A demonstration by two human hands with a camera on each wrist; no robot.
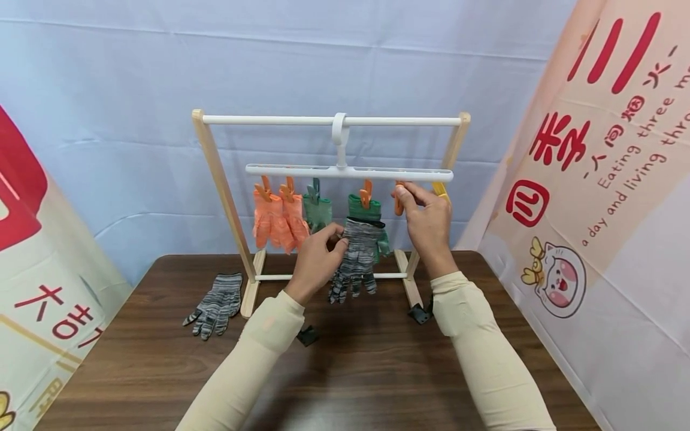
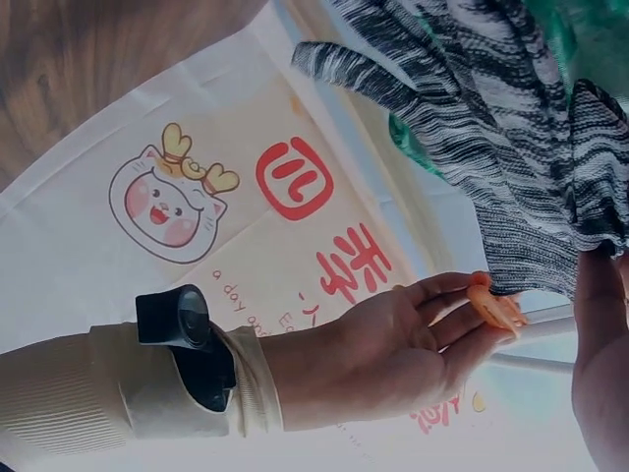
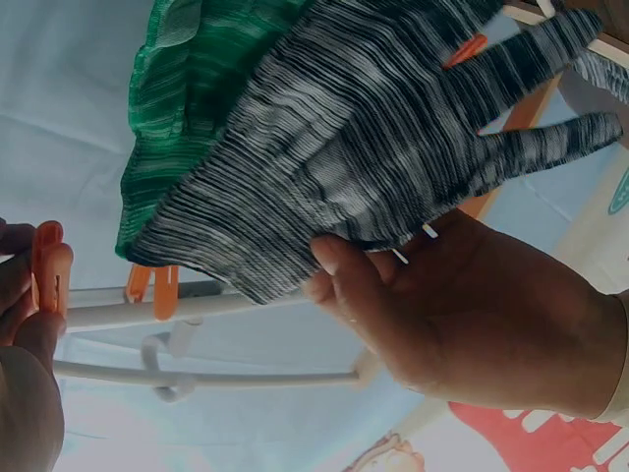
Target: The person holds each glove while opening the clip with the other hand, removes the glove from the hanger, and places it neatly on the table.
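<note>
My left hand (image 1: 317, 261) pinches a black-and-grey striped knit glove (image 1: 358, 254) near its cuff, fingers dangling, in front of a hanging green glove (image 1: 357, 208). Under the right end of the white hanger (image 1: 302, 172), my right hand (image 1: 431, 222) pinches an orange clothespin (image 1: 399, 200) between thumb and fingers. In the right wrist view this clothespin (image 3: 51, 275) stands apart from the glove's cuff. Another orange clothespin (image 1: 366, 194) clips the green glove to the hanger.
Orange gloves (image 1: 269, 215) and a paler green glove (image 1: 317, 211) hang clipped at left. A yellow clothespin (image 1: 440, 190) is at the hanger's right end. The hanger hooks over a wood-and-white rack (image 1: 215, 161). A second striped glove (image 1: 217, 305) lies on the brown table (image 1: 388, 371).
</note>
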